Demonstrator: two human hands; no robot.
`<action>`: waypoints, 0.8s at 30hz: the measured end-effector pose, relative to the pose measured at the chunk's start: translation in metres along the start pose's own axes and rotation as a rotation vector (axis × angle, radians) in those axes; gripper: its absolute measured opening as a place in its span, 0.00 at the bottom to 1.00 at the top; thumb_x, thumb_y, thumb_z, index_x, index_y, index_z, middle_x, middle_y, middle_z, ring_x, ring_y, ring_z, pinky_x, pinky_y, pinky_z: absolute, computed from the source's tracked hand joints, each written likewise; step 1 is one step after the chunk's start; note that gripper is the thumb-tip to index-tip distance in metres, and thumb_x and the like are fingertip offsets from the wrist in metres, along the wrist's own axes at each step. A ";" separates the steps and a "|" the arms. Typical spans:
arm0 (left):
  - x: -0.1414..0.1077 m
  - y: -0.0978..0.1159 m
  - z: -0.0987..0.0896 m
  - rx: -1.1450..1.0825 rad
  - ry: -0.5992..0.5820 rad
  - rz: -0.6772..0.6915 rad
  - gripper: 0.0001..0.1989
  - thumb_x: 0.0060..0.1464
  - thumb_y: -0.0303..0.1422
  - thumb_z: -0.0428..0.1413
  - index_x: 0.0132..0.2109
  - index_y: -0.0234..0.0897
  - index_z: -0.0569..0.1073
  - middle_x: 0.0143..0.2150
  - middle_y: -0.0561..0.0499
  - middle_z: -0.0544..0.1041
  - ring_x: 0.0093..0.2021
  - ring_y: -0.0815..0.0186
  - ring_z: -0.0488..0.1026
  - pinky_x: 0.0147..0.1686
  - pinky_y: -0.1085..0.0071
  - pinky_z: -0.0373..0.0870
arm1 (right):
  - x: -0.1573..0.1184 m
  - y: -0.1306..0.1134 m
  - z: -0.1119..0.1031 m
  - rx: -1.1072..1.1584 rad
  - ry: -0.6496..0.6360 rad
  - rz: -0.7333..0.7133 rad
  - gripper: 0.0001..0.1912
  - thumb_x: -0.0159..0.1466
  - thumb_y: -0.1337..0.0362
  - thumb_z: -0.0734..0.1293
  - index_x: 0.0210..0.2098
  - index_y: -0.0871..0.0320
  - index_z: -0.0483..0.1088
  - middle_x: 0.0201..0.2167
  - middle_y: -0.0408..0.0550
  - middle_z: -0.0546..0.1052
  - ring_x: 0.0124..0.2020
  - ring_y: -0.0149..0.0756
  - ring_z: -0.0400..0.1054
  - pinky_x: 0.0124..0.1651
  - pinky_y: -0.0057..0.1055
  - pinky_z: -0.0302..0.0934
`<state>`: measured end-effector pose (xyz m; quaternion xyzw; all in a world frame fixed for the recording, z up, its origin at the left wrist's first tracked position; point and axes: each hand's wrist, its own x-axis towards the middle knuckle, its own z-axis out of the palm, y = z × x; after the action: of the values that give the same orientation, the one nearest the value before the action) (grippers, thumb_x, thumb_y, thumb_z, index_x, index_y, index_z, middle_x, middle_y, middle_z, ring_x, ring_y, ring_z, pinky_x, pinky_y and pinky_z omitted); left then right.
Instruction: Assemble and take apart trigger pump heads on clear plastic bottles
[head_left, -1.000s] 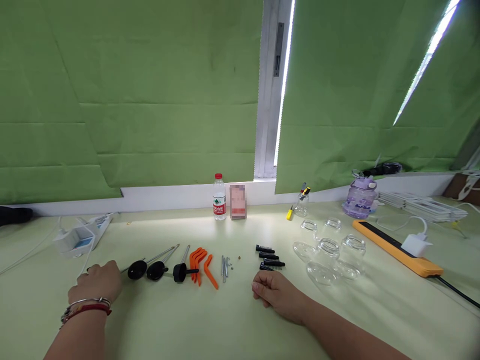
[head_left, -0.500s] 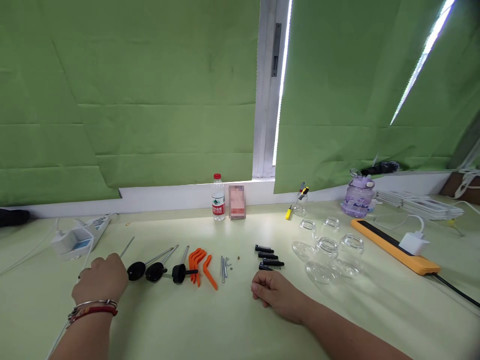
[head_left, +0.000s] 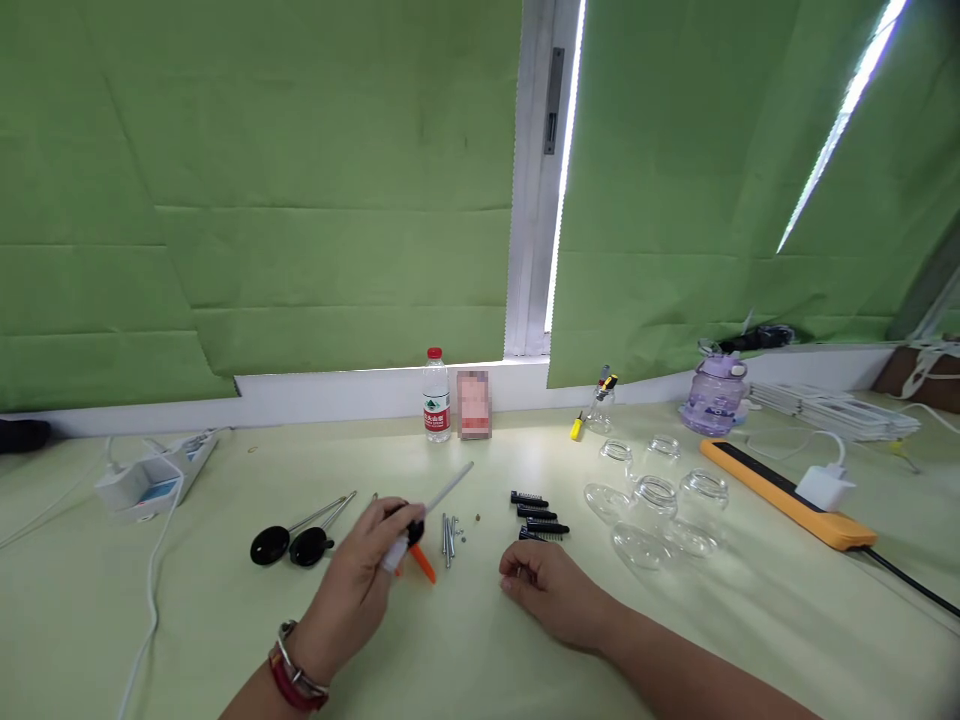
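Observation:
My left hand (head_left: 360, 575) is closed around a part with a whitish handle and a thin metal rod (head_left: 450, 486) that points up and right. Beneath and behind this hand, orange bent pieces (head_left: 422, 563) are mostly hidden. Two black round-ended parts with rods (head_left: 270, 545) lie to its left. Several metal screws (head_left: 448, 540) rest to its right. My right hand (head_left: 551, 590) lies on the table with curled fingers, just below several black pieces with springs (head_left: 541, 513); whether it holds anything is hidden.
Clear glass jars (head_left: 654, 505) and glass discs stand at right, beside an orange power strip (head_left: 787, 495). Further back are a water bottle (head_left: 437, 400), a pink box (head_left: 474, 405) and a purple jug (head_left: 715, 392). A white power strip (head_left: 161, 480) with cables lies left.
My left hand has moved right from the far left and now holds the rod part over the orange pieces. My right hand has barely moved.

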<state>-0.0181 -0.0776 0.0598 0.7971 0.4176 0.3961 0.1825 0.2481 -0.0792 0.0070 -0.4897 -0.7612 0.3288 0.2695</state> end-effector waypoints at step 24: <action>-0.002 0.004 0.029 -0.670 -0.635 -0.738 0.15 0.40 0.32 0.57 0.38 0.37 0.64 0.27 0.60 0.63 0.18 0.78 0.53 0.18 0.77 0.47 | 0.092 -0.002 0.002 -0.803 0.055 -0.040 0.10 0.63 0.65 0.62 0.31 0.58 0.74 0.34 0.50 0.76 0.39 0.38 0.66 0.41 0.34 0.47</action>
<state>0.0062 -0.0800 0.0435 0.5776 0.4445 0.1588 0.6661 0.2106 0.0045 0.0157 -0.5497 -0.8311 -0.0132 0.0832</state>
